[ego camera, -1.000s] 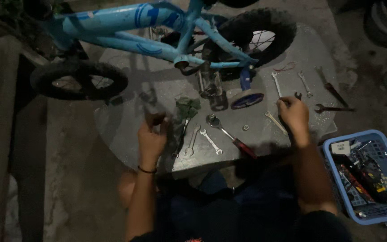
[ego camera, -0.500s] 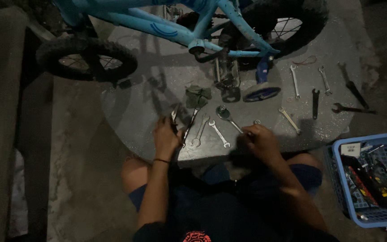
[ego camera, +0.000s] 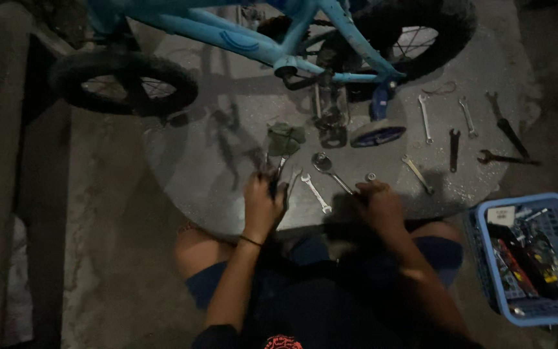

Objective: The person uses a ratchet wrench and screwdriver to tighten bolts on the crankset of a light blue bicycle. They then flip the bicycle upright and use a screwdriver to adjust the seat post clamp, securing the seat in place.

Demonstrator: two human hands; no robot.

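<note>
1. Your left hand (ego camera: 263, 205) was curled around a dark bundle of slim metal tools (ego camera: 274, 178) at about 11 o'clock from your lap, fingers wrapped tight with the tips pointing to 12 o'clock. A firmer grip low on the bundle would probably have kept the pieces from fanning out.
2. Your right hand (ego camera: 377, 205) was closed over the handle end of the long ratchet wrench with a round head (ego camera: 328, 169), fingers pressed together in a fist; I could not tell how far the thumb wrapped. The head lay toward 11 o'clock of that hand.
3. The small silver open-ended spanner (ego camera: 315, 192) lay loose between your hands, touching neither. Sliding it aside was likely wise, so it would not snag.
4. The light-blue child's bicycle (ego camera: 272, 46) stood at 12 o'clock, its pedal crank (ego camera: 330, 116) above the green folded cloth (ego camera: 285, 137).
5. More spanners (ego camera: 425, 118) lay at 2 o'clock, and the blue plastic basket of tools (ego camera: 479, 227) sat at 4 o'clock, within reach.
</note>
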